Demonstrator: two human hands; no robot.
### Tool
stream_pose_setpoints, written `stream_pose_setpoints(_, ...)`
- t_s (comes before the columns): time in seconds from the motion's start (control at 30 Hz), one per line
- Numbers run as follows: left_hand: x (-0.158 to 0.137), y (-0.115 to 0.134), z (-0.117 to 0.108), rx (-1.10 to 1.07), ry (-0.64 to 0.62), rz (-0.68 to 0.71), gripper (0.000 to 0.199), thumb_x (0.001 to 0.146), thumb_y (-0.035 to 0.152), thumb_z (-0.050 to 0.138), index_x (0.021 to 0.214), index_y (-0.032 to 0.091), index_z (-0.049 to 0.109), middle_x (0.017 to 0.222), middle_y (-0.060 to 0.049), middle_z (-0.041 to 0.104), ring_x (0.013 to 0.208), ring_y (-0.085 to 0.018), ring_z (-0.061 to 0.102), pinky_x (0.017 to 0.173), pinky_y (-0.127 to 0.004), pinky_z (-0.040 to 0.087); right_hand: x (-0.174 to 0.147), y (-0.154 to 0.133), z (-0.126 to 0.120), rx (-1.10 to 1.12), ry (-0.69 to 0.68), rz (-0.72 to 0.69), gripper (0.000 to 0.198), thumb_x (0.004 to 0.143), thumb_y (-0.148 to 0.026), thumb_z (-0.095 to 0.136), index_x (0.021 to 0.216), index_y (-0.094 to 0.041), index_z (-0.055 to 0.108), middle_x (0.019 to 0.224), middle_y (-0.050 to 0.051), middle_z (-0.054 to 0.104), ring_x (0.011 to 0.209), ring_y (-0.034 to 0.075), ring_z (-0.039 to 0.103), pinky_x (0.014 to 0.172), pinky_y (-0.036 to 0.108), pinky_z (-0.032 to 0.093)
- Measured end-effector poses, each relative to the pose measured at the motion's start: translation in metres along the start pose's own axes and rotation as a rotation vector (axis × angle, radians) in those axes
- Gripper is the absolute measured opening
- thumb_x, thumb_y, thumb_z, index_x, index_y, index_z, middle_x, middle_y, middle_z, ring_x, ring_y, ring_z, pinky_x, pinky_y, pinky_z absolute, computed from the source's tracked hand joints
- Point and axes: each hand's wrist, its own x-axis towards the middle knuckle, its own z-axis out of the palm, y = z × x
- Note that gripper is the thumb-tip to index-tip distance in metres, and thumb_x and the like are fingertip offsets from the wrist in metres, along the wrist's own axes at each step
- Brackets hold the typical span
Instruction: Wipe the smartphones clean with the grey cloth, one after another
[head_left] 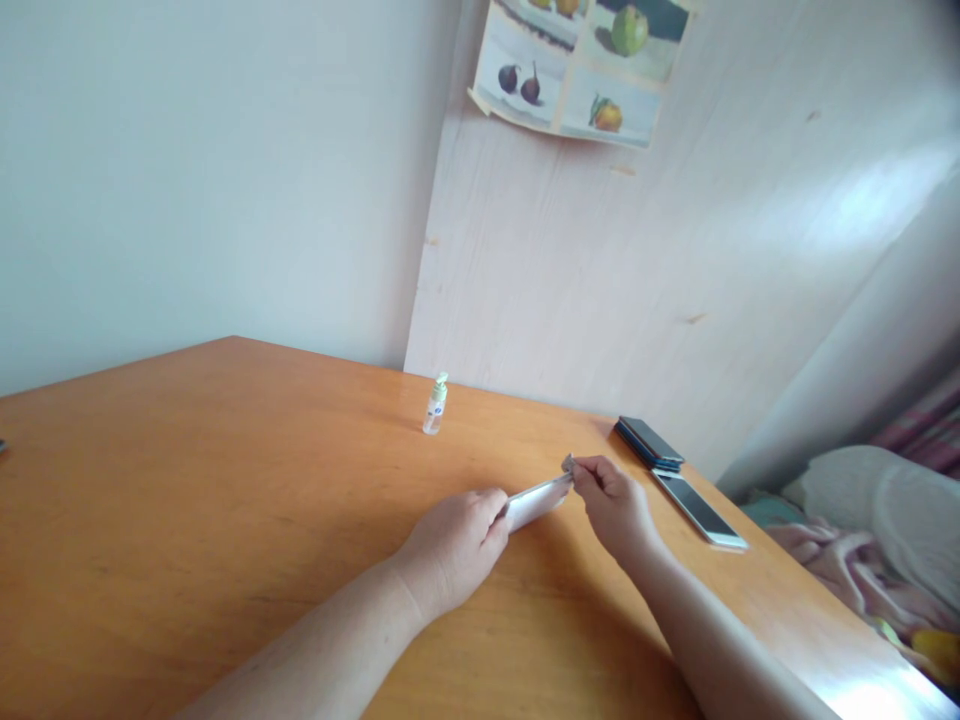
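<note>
My left hand [469, 540] is closed on the near-left end of a thin white phone [534, 505], which is tilted and held above the table, nearly edge-on to me. At the phone's right end, my right hand [611, 498] pinches a small crumpled greyish-white piece, perhaps a cloth or tissue [568, 463], against the corner. The phone's front face and part of the crumpled piece are hidden from me. Beyond my hands a small clear pump bottle [433, 410] with a pale green top stands upright on the table.
The wooden table [225, 470] meets the wall behind. To the right lie a white phone with a dark screen [699, 508] and a dark stack of flat items [649, 442]. Bedding [877, 530] lies past the right edge. A fruit picture sheet [581, 65] hangs above.
</note>
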Motion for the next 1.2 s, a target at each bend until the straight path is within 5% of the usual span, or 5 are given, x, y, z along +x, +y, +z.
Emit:
stream_pose_setpoints(0.3,-0.001,0.000,-0.001,-0.105,0.005,0.036,0.026,0.100,0.033,0.037,0.090,0.023,0.059,0.091,-0.003,0.070,0.081,-0.018,0.064,0.065,-0.026,0.040,-0.043,-0.053,0.024,0.164,-0.274,-0.341,0.020,0.094,-0.032,0.051,0.102,-0.023,0.068,0.092,0.003,0.071,0.083,0.017,0.064,0.075,0.026,0.048)
stream_pose_setpoints(0.53,0.000,0.000,-0.001,-0.012,-0.016,-0.018,0.021,0.096,0.029,0.043,0.079,0.022,0.054,0.080,-0.001,0.066,0.070,-0.016,0.060,0.058,-0.025,0.034,-0.003,-0.001,0.003,0.031,-0.010,0.024,0.030,0.090,-0.045,0.054,0.093,-0.019,0.068,0.062,-0.001,0.060,0.057,0.017,0.055,0.053,0.026,0.040)
stream_pose_setpoints(0.83,-0.001,0.001,-0.002,-0.119,0.002,0.031,0.025,0.099,0.032,0.038,0.091,0.023,0.059,0.090,-0.004,0.070,0.081,-0.018,0.064,0.066,-0.026,0.040,-0.044,-0.055,0.022,0.166,-0.289,-0.352,0.021,0.095,-0.032,0.050,0.103,-0.023,0.067,0.090,0.004,0.070,0.081,0.017,0.064,0.074,0.027,0.049)
stream_pose_setpoints(1.07,0.000,0.000,-0.002,-0.013,-0.016,-0.001,0.022,0.096,0.029,0.043,0.078,0.021,0.052,0.080,-0.001,0.065,0.069,-0.015,0.060,0.057,-0.025,0.034,-0.002,0.000,0.003,0.017,-0.021,0.014,0.029,0.090,-0.042,0.053,0.094,-0.019,0.068,0.065,0.000,0.062,0.060,0.018,0.057,0.055,0.027,0.042)
stream_pose_setpoints(1.2,0.000,0.000,-0.001,-0.023,-0.005,-0.006,0.024,0.097,0.031,0.043,0.078,0.021,0.053,0.078,-0.001,0.065,0.069,-0.016,0.060,0.058,-0.025,0.035,-0.015,-0.012,0.009,0.064,-0.060,-0.115,0.027,0.092,-0.040,0.052,0.100,-0.020,0.068,0.078,0.003,0.068,0.071,0.019,0.062,0.065,0.029,0.047)
